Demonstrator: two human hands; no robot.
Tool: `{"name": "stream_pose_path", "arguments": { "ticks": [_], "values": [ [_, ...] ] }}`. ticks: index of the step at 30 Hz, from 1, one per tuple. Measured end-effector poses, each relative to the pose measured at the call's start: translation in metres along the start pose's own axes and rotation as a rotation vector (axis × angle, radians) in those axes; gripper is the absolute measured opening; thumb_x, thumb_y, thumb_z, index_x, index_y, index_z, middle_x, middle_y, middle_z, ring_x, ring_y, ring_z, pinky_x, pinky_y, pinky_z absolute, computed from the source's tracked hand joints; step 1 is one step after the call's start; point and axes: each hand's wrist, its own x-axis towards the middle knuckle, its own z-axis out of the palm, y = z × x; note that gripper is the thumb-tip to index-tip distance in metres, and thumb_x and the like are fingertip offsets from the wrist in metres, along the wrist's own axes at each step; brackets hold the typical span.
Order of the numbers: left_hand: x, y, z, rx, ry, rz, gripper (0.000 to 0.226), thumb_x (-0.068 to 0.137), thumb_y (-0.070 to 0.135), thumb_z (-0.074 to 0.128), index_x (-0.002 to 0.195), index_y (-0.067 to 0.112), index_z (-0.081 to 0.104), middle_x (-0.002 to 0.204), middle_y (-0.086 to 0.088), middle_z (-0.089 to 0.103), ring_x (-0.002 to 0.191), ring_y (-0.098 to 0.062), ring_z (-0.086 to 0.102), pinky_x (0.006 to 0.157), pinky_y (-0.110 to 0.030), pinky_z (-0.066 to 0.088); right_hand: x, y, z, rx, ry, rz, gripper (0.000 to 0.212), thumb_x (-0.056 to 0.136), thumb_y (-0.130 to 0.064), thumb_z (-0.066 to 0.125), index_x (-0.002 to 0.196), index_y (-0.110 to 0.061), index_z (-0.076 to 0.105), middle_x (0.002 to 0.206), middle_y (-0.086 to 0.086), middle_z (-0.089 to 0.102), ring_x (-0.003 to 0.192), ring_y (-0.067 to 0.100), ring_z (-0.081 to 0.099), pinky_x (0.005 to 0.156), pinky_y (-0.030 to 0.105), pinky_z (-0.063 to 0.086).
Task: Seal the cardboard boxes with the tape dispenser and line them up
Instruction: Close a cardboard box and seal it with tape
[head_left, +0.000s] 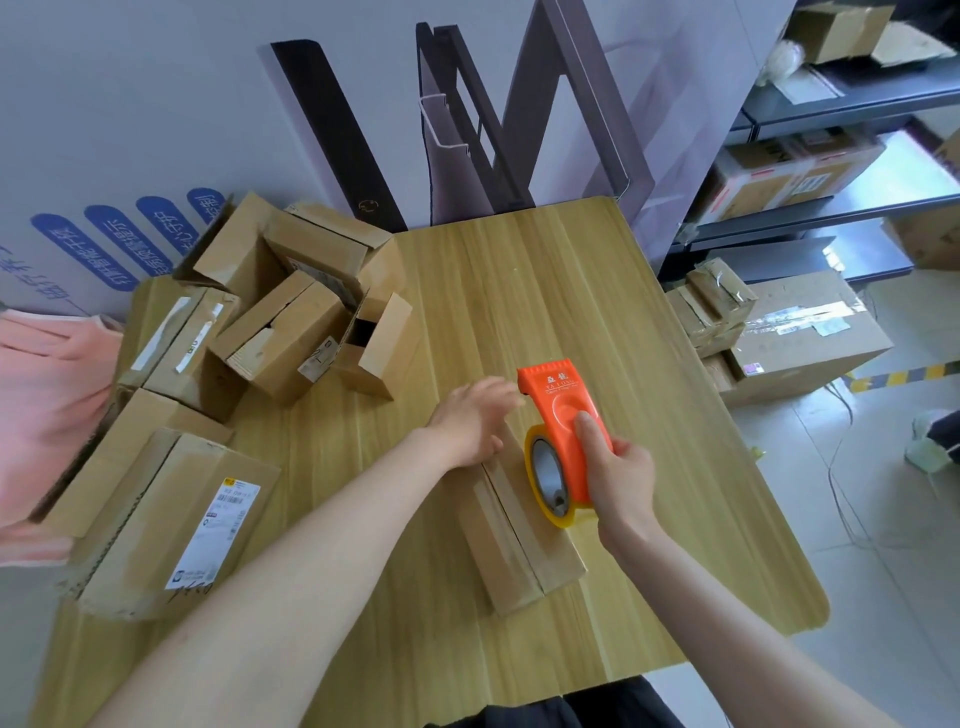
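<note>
Box (519, 545): lies on the tabletop (571, 291), closest to the person, flaps down.
Right hand (621, 478): clamped round the orange tape dispenser (561, 410), whose roll sits on the box top.
Left hand (475, 421): fingers straight, pressing the box's far end beside the dispenser.
Other boxes (291, 322): heaped at far left.

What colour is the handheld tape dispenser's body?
The plastic tape dispenser held by the right hand is bright orange; the head view shows it best.
</note>
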Motion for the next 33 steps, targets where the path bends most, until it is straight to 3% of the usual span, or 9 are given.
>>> {"name": "stream_pose_path", "arguments": {
  "ticks": [3, 6, 10, 15, 18, 22, 25, 31, 33],
  "values": [
    [0.003, 0.001, -0.005, 0.072, -0.010, -0.032, 0.035, 0.087, 0.031, 0.064, 0.122, 0.027, 0.060, 0.132, 0.006, 0.054, 0.134, -0.018, 0.038, 0.111, -0.035, 0.026, 0.000, 0.001, 0.001, 0.000, -0.005, -0.002, 0.049, 0.089, -0.045, 0.061, 0.078, 0.002, 0.068, 0.065, 0.010, 0.064, 0.056, 0.019, 0.058, 0.054, 0.029, 0.045],
    [-0.003, -0.004, -0.006, -0.149, -0.002, -0.199, 0.018, 0.083, 0.037, 0.068, 0.079, 0.022, 0.058, 0.090, 0.006, 0.061, 0.095, -0.022, 0.059, 0.070, -0.028, 0.044, 0.000, 0.001, 0.001, -0.002, -0.003, 0.003, 0.047, 0.089, -0.046, 0.061, 0.076, -0.002, 0.067, 0.065, 0.009, 0.065, 0.056, 0.019, 0.059, 0.054, 0.029, 0.046],
    [-0.011, 0.004, 0.005, -0.379, 0.049, -0.378, 0.022, 0.091, 0.030, 0.058, 0.112, 0.025, 0.065, 0.115, 0.005, 0.064, 0.104, -0.019, 0.060, 0.075, -0.027, 0.044, -0.001, -0.001, 0.002, -0.013, -0.001, 0.007, 0.046, 0.089, -0.046, 0.061, 0.074, -0.003, 0.067, 0.064, 0.009, 0.064, 0.055, 0.019, 0.058, 0.054, 0.030, 0.047],
    [-0.016, 0.015, 0.009, -0.209, -0.108, -0.380, 0.040, 0.102, 0.025, 0.029, 0.140, 0.025, 0.043, 0.141, 0.001, 0.049, 0.125, -0.022, 0.048, 0.095, -0.035, 0.042, -0.003, -0.005, 0.006, -0.032, -0.015, -0.008, 0.055, 0.089, -0.046, 0.062, 0.081, 0.008, 0.067, 0.064, 0.012, 0.063, 0.056, 0.021, 0.058, 0.055, 0.031, 0.046],
    [-0.026, 0.015, 0.018, -0.190, 0.144, -0.449, 0.057, 0.098, 0.040, 0.044, 0.149, 0.021, 0.027, 0.155, 0.002, 0.027, 0.144, -0.018, 0.022, 0.117, -0.045, 0.020, -0.003, -0.005, 0.005, -0.035, -0.019, -0.003, 0.052, 0.089, -0.046, 0.062, 0.080, 0.005, 0.068, 0.067, 0.013, 0.065, 0.058, 0.021, 0.059, 0.056, 0.032, 0.047],
    [-0.062, 0.016, 0.052, -0.796, 0.763, -0.740, 0.063, 0.083, 0.037, 0.072, 0.137, 0.018, 0.046, 0.139, -0.001, 0.048, 0.130, -0.019, 0.044, 0.101, -0.032, 0.041, -0.002, -0.006, 0.002, -0.013, -0.006, 0.028, 0.045, 0.090, -0.045, 0.060, 0.072, -0.004, 0.064, 0.065, 0.009, 0.061, 0.055, 0.020, 0.056, 0.052, 0.027, 0.044],
    [-0.073, 0.016, 0.071, -1.106, 0.689, -0.837, 0.043, 0.088, 0.035, 0.065, 0.127, 0.017, 0.058, 0.124, 0.000, 0.062, 0.114, -0.017, 0.058, 0.091, -0.027, 0.048, -0.003, -0.010, 0.003, -0.022, -0.002, 0.031, 0.043, 0.091, -0.043, 0.061, 0.065, -0.008, 0.059, 0.058, 0.005, 0.056, 0.051, 0.016, 0.051, 0.049, 0.025, 0.039],
    [-0.069, 0.005, 0.055, -0.882, 0.505, -0.704, 0.020, 0.099, 0.027, 0.046, 0.111, 0.024, 0.062, 0.103, 0.010, 0.064, 0.094, -0.013, 0.061, 0.071, -0.024, 0.045, -0.006, -0.011, 0.006, -0.033, -0.002, 0.019, 0.043, 0.090, -0.043, 0.062, 0.067, -0.007, 0.061, 0.059, 0.005, 0.058, 0.051, 0.017, 0.053, 0.050, 0.026, 0.041],
    [-0.066, 0.003, 0.049, -0.837, 0.460, -0.689, 0.024, 0.100, 0.025, 0.041, 0.114, 0.025, 0.060, 0.110, 0.008, 0.064, 0.095, -0.012, 0.059, 0.071, -0.024, 0.043, -0.007, -0.012, 0.008, -0.035, -0.009, 0.012, 0.043, 0.090, -0.043, 0.062, 0.066, -0.008, 0.062, 0.059, 0.005, 0.059, 0.051, 0.017, 0.055, 0.049, 0.025, 0.041]
  ]
}}
